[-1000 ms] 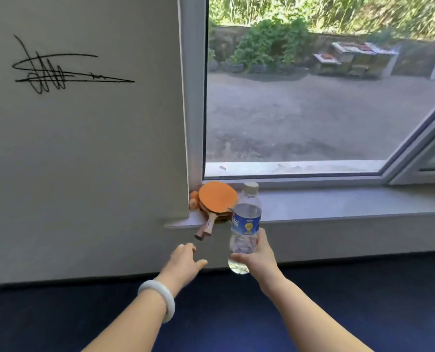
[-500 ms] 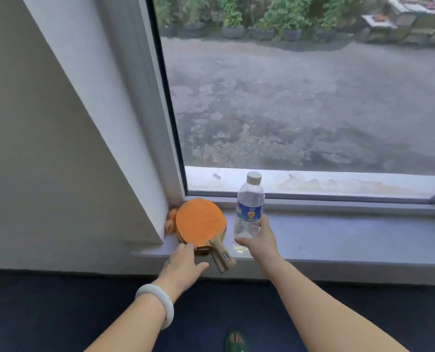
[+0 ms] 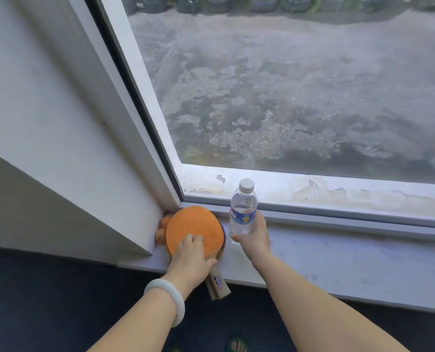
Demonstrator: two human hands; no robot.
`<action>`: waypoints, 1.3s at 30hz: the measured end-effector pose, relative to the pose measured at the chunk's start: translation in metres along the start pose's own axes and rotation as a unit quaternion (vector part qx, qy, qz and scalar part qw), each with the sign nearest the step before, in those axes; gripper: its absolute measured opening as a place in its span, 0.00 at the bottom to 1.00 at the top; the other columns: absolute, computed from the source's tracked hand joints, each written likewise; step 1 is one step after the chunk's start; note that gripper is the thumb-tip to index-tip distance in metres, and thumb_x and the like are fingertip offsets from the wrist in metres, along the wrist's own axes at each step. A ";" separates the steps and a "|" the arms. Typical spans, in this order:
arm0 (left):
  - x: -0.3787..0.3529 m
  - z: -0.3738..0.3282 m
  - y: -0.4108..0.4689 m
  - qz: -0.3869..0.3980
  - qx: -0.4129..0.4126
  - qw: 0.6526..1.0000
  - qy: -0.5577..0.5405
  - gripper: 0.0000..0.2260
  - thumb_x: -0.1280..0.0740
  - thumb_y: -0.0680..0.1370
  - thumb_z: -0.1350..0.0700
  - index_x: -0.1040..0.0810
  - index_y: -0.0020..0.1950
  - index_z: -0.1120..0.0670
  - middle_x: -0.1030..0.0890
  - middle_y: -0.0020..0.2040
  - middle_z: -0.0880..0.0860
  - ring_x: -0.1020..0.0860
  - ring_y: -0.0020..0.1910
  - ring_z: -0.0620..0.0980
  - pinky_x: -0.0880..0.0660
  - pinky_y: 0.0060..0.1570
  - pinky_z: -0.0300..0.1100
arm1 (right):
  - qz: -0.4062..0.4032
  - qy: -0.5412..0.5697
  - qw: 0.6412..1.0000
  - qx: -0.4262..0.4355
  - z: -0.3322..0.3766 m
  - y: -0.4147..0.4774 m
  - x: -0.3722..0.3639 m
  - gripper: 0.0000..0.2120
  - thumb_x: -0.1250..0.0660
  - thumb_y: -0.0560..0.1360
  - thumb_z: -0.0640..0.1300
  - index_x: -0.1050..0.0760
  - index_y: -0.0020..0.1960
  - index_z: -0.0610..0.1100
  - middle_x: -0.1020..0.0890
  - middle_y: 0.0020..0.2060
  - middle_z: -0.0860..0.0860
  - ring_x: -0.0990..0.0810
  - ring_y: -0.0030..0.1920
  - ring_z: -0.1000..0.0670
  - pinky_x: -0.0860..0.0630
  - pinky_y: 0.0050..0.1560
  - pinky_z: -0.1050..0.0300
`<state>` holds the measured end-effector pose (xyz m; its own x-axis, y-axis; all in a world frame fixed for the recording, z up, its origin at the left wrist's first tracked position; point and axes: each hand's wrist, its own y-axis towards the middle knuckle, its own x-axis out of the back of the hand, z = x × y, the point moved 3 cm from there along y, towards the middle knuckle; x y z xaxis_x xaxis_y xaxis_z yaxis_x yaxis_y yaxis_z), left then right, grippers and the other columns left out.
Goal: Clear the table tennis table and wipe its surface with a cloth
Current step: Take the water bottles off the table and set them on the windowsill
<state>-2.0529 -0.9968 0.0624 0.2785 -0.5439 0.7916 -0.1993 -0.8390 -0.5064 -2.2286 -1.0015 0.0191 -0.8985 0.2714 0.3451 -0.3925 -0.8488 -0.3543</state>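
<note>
Stowing table items on windowsill (image 3: 351, 265), head view: right hand (image 3: 253, 240) wraps upright water bottle (image 3: 243, 214), just right of orange paddle (image 3: 193, 224). Left hand (image 3: 191, 260) lies on paddle, fingers bent, grip unclear. Orange balls (image 3: 160, 235) wedged left of paddle. Next, probably: let go, fetch cloth.

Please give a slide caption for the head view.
Right hand holds water bottle on windowsill; left hand touches orange paddle.

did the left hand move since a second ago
Yes. The left hand has gone forward onto the paddle lying on the windowsill; a second ago it hung short of the sill's edge.
</note>
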 end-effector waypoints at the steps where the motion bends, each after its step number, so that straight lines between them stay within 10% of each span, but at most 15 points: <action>1: -0.001 0.001 0.002 0.001 0.005 1.000 -0.003 0.27 0.33 0.79 0.45 0.36 0.73 0.53 0.35 0.70 0.52 0.34 0.68 0.52 0.30 0.64 0.47 | 0.000 -0.005 1.000 0.002 -0.001 0.006 -0.004 0.20 0.24 0.68 0.38 0.29 0.53 0.51 0.21 0.48 0.51 0.21 0.47 0.53 0.22 0.45 0.58; 6: -0.009 0.000 0.007 -0.004 0.009 1.000 -0.016 0.26 0.33 0.79 0.46 0.36 0.73 0.53 0.36 0.69 0.52 0.34 0.67 0.53 0.32 0.66 0.47 | -0.003 -0.044 0.999 0.017 -0.008 0.021 -0.018 0.24 0.21 0.66 0.41 0.28 0.57 0.49 0.24 0.53 0.49 0.22 0.50 0.52 0.27 0.44 0.63; 17: -0.014 0.006 -0.006 -0.004 0.005 1.000 -0.028 0.28 0.32 0.78 0.45 0.36 0.74 0.53 0.36 0.69 0.53 0.35 0.69 0.53 0.32 0.67 0.49 | -0.017 -0.111 0.993 -0.034 -0.019 0.010 -0.025 0.29 0.20 0.64 0.45 0.27 0.61 0.48 0.25 0.56 0.46 0.25 0.59 0.43 0.23 0.58 0.42; 31: 0.004 0.014 -0.016 -0.006 0.005 1.000 -0.027 0.28 0.32 0.78 0.46 0.37 0.74 0.54 0.36 0.70 0.55 0.35 0.68 0.56 0.34 0.67 0.50 | -0.023 -0.097 0.986 -0.135 -0.010 -0.013 -0.006 0.29 0.26 0.73 0.39 0.33 0.70 0.40 0.28 0.66 0.44 0.26 0.63 0.42 0.26 0.58 0.49; 39: 0.010 0.018 -0.033 -0.006 0.018 0.999 -0.037 0.26 0.33 0.79 0.46 0.36 0.72 0.54 0.35 0.69 0.55 0.35 0.68 0.56 0.32 0.67 0.52 | 0.068 -0.188 0.976 -0.086 -0.001 -0.062 -0.015 0.08 0.32 0.78 0.44 0.26 0.55 0.44 0.21 0.51 0.49 0.25 0.48 0.50 0.31 0.44 0.58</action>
<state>-2.0264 -0.9748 0.0808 0.3493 -0.5322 0.7712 -0.1624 -0.8450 -0.5096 -2.1907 -0.9530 0.0347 -0.8216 -0.0514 0.5677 -0.3312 -0.7675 -0.5489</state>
